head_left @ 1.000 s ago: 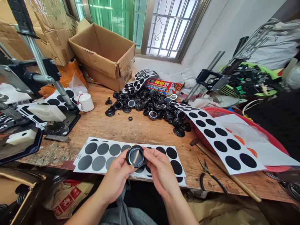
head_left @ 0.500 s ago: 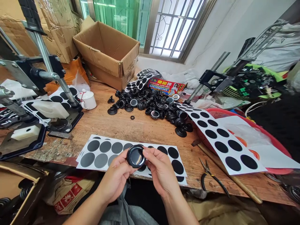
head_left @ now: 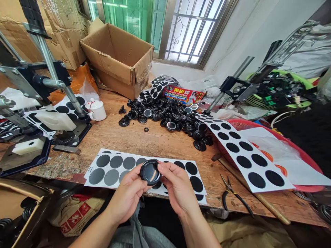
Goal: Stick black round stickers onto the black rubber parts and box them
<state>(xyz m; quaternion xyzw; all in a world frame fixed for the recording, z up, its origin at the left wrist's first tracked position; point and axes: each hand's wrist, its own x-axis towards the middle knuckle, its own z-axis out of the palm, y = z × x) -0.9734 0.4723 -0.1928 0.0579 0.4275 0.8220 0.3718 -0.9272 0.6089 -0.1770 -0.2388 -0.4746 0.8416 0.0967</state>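
Both hands hold one round black cap (head_left: 150,172) just above the near edge of the wooden table (head_left: 144,141). My left hand (head_left: 128,194) pinches its left rim and my right hand (head_left: 178,187) pinches its right rim. The cap's glossy inner face points at me. Under it lies a white sticker sheet (head_left: 116,168) with grey and black discs. A heap of similar black caps (head_left: 168,117) sits in the middle of the table.
Another disc sheet (head_left: 243,155) leans over a red basin (head_left: 305,162) at right. Pliers (head_left: 231,196) and a wooden stick (head_left: 256,196) lie at front right. A hand press (head_left: 51,86), a white cup (head_left: 97,109) and a cardboard box (head_left: 119,58) stand at left and back.
The cap has turned slightly in my fingers, and the bright streak on its face is gone. The view shifted a little; the hands stay in place.
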